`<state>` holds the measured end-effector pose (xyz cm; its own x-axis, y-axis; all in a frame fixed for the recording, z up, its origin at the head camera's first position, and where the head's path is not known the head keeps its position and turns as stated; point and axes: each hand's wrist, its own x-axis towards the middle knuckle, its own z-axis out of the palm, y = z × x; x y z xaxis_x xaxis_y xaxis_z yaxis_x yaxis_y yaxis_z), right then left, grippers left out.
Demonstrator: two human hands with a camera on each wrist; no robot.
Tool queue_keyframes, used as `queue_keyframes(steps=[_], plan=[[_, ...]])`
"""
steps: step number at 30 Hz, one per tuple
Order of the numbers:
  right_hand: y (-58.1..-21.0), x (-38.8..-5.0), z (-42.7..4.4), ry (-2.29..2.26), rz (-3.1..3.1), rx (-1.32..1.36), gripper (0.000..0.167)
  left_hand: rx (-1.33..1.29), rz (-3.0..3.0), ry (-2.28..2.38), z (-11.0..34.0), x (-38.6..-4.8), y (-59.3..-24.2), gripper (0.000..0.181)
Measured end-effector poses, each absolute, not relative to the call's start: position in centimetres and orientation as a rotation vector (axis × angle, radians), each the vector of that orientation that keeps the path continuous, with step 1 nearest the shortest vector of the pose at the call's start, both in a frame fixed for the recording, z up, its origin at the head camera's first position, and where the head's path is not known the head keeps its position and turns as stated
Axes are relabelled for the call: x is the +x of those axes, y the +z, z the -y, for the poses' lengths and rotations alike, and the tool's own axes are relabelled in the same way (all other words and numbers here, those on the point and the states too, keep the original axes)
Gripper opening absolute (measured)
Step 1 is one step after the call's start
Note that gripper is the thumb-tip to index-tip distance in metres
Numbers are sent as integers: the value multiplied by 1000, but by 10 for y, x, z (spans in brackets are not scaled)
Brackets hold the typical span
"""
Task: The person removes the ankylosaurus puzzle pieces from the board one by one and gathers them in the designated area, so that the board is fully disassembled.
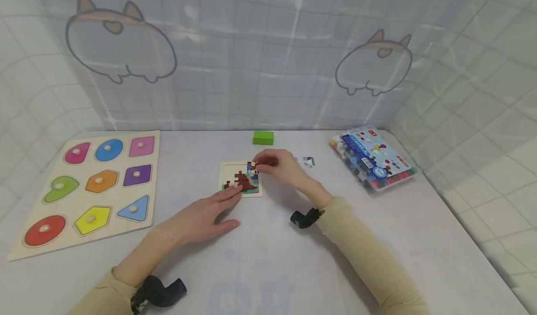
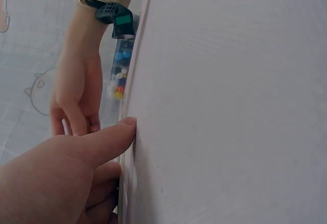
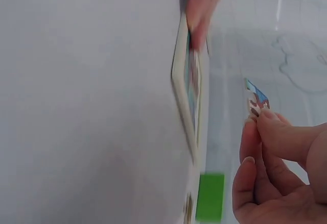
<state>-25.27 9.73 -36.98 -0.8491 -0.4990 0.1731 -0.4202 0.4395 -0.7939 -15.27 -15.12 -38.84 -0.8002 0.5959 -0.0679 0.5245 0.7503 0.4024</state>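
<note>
The right hand [image 1: 280, 167] pinches a jigsaw piece [image 3: 257, 99] at the upper right of the puzzle tray [image 1: 221, 174]; the left hand [image 1: 203, 218], fingers extended, touches and partly hides its dinosaur picture [image 1: 247, 182]. Right of the tray, loose pieces [image 1: 309, 161] are partly blocked; farther right, the bead case [image 1: 379, 153] bears illegible lettering.

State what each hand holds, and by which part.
The right hand pinches a puzzle piece by one edge, between thumb and fingers. The left hand grips nothing; its fingers rest on the tray.

Grid-patterned backdrop [image 1: 247, 58], cartoon animals [image 1: 121, 47], white tabletop [image 1: 268, 236]
</note>
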Motion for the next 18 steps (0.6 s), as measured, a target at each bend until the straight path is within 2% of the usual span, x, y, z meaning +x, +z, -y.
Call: queue_keyframes(steps=[9, 18], plan=[[-375, -252, -143, -1459, -2646, -675, 20, 890, -2772, 523, 151, -151, -388, 71], [-383, -253, -156, -1424, -2645, -618, 20, 900, -2773, 527, 151, -151, -388, 70]])
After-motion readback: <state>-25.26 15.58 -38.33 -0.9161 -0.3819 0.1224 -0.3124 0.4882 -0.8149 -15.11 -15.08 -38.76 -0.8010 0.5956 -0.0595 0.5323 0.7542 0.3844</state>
